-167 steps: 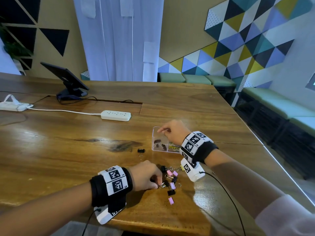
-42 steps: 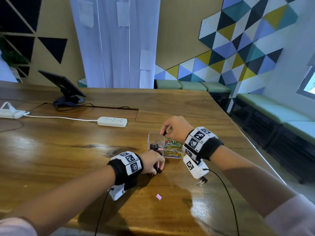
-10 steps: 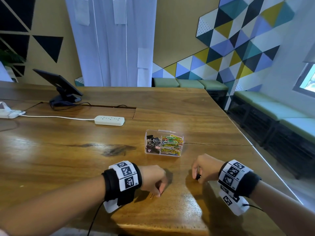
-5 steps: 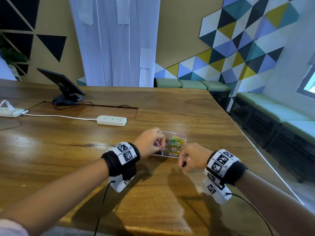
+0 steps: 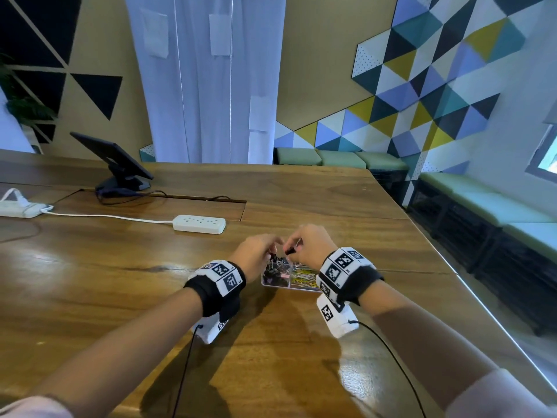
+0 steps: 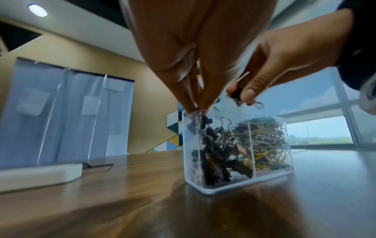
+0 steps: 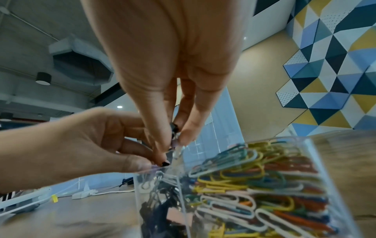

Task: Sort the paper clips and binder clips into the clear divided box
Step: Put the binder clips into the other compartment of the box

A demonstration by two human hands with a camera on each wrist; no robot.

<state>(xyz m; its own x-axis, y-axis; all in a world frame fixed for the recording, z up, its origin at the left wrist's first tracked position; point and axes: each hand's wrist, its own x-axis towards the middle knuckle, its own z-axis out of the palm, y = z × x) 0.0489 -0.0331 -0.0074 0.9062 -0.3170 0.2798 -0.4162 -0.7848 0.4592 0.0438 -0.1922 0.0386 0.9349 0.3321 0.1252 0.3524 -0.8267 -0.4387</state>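
Both grips are busy over the clear divided box (image 5: 291, 280), which sits on the wooden table (image 5: 120, 297) in front of the person. Over on the right hand (image 5: 310, 244), thumb and fingertips are clamped together on a small black binder clip (image 6: 237, 95), held just above the box's open top with its wire handles sticking out below the fingers. As for the left hand (image 5: 256, 254), its fingers (image 6: 195, 103) are drawn together into a point and dip right at the rim of the box's left compartment; from the left wrist view they seem to touch something dark there, but whether they pinch a clip I cannot tell. That left compartment holds a heap of binder clips (image 6: 215, 149), mostly black with a few pink ones and silver wire handles showing. Beside it, past the clear divider, the right compartment is filled with coloured paper clips (image 7: 254, 182) in yellow, white, green, blue and orange, lying loosely piled. Each wrist wears a black band with white square-patterned markers (image 5: 224, 274), and a thin black cable runs back from each along the table. Farther back on the table lie a white power strip (image 5: 199, 223) with its cord and a dark tablet on a stand (image 5: 116, 164). Behind stand a white curtain (image 5: 208, 76) and a wall of coloured triangles (image 5: 422, 86).
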